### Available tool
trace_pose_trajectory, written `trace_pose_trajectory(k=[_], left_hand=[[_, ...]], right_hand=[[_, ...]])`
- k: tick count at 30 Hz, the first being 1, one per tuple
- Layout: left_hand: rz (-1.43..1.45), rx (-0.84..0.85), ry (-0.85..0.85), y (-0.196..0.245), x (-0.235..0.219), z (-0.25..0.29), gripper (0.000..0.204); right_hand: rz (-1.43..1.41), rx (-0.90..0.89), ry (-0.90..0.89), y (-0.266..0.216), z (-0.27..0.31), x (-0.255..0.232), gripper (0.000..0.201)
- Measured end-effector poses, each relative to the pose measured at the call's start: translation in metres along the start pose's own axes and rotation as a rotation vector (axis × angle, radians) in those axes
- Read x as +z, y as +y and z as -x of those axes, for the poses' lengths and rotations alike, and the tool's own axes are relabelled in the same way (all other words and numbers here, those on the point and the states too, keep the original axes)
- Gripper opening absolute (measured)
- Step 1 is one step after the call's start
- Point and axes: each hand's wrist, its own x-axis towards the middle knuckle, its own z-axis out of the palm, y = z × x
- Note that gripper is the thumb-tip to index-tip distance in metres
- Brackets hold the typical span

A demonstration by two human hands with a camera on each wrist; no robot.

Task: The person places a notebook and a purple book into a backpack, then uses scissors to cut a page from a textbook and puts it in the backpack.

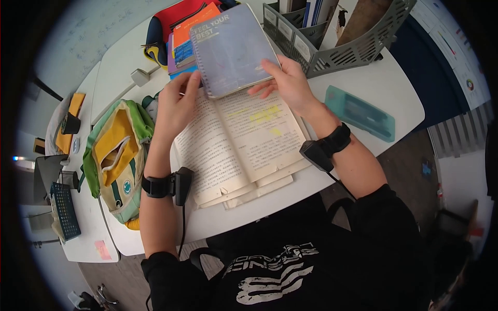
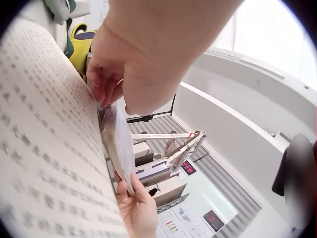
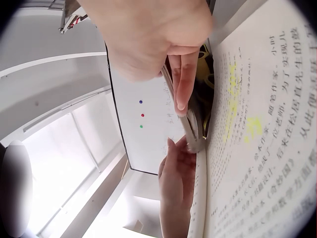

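A spiral-bound notebook with a translucent bluish cover is raised over the top of an open printed book, its spiral to the left. My right hand grips its lower right edge, thumb on the cover and fingers underneath. Beside the spiral is my left hand, fingers bent and thumb tip right at the edge; I cannot tell whether it holds the notebook. In the left wrist view, the left fingertips meet the notebook's end. Yellow highlighting marks the book's right page.
A teal pencil case lies right of the book. Behind stand a grey file organizer and a stack of colourful books beside a red and navy bag. A green, yellow and cream bag sits at left.
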Motion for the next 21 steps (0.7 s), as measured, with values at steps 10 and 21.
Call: trace_pose_trajectory(k=[10, 21], left_hand=[[-0.588, 0.404, 0.286, -0.035, -0.007, -0.017, 0.037], [-0.701, 0.517, 0.341, -0.046, 0.001, -0.019, 0.041]], right_hand=[[0.068, -0.223, 0.149, 0.003, -0.005, -0.011, 0.037], [0.055, -0.232, 0.139, 0.003, -0.005, -0.012, 0.032]])
